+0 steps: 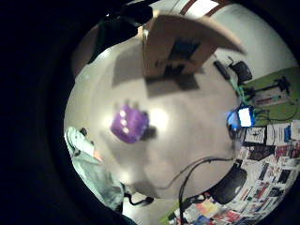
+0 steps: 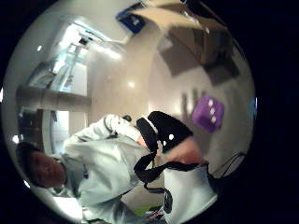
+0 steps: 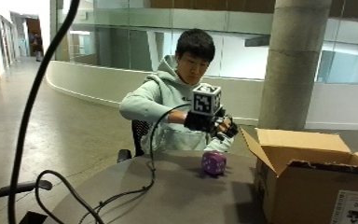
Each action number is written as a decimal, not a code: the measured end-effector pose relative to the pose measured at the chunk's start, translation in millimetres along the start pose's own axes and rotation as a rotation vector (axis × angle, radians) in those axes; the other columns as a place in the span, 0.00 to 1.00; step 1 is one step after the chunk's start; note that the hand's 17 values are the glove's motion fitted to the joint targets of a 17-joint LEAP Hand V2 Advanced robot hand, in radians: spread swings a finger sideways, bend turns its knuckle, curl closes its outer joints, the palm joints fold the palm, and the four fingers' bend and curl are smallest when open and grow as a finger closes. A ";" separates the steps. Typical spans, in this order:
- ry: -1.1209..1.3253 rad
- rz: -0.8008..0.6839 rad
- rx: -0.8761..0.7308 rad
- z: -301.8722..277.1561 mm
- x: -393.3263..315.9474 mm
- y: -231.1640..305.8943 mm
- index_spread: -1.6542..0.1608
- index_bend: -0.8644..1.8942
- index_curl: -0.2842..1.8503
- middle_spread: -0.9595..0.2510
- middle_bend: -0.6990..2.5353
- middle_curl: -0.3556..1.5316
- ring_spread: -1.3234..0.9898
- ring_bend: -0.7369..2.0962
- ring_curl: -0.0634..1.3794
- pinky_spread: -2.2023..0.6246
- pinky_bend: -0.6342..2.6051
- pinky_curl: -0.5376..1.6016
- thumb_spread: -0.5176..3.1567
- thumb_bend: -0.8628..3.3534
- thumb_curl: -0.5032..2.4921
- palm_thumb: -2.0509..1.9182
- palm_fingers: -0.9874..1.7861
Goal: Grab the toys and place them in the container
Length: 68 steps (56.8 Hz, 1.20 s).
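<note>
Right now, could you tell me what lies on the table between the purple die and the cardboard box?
Nothing: in the outside view, bare table separates the purple die from the cardboard box.

Obscured and cut-off items at this moment

The cardboard box [image 3: 315, 177] runs off the outside view's right and lower edges, so its interior and base cannot be inspected; its printed label is too small to read. The purple die [image 3: 214, 163] shows pale pips, but their count per face is too blurred to tell in any view. The right hand [image 3: 219, 125] is raised above the desk [image 3: 167, 196], its palm turned from the camera; finger posture cannot be determined. The other hand is hidden behind it. The desk's near edge is cut off by the frame.
</note>
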<state>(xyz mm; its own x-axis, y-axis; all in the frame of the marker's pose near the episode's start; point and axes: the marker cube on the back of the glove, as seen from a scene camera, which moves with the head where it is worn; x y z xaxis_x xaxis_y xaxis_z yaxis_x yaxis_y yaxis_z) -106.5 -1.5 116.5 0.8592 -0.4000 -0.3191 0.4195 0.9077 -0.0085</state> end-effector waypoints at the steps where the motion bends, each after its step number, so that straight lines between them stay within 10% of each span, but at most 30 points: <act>1: -0.002 0.014 -0.019 11.1 -3.8 2.7 0.76 0.37 0.34 0.77 0.27 0.38 0.53 0.33 0.21 0.78 0.39 0.41 0.47 0.20 0.30 0.53 0.33; 16: 0.055 0.086 -0.115 106.0 9.6 1.4 0.75 0.35 0.30 0.75 0.26 0.37 0.54 0.37 0.24 0.78 0.46 0.43 0.48 0.21 0.29 0.54 0.38; 31: -0.252 0.059 -0.043 107.5 -11.3 0.8 0.76 0.37 0.27 0.67 0.34 0.42 0.45 0.60 0.38 0.68 0.53 0.46 0.50 0.25 0.33 0.65 0.66; 42: -0.270 0.055 -0.019 40.5 -31.2 -0.8 0.73 0.49 0.35 0.59 0.49 0.55 0.41 0.68 0.47 0.64 0.56 0.50 0.45 0.26 0.38 0.67 0.80; 68: -0.034 0.209 0.426 -178.4 16.2 -145.4 0.74 0.64 0.55 0.57 0.61 0.71 0.40 0.79 0.59 0.61 0.62 0.60 0.38 0.26 0.49 0.65 0.69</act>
<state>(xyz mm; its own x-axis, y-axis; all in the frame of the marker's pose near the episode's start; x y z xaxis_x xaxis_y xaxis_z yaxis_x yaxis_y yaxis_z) -205.8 -117.4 -56.5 0.9441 -0.2245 -0.2412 0.3131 0.8396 0.4439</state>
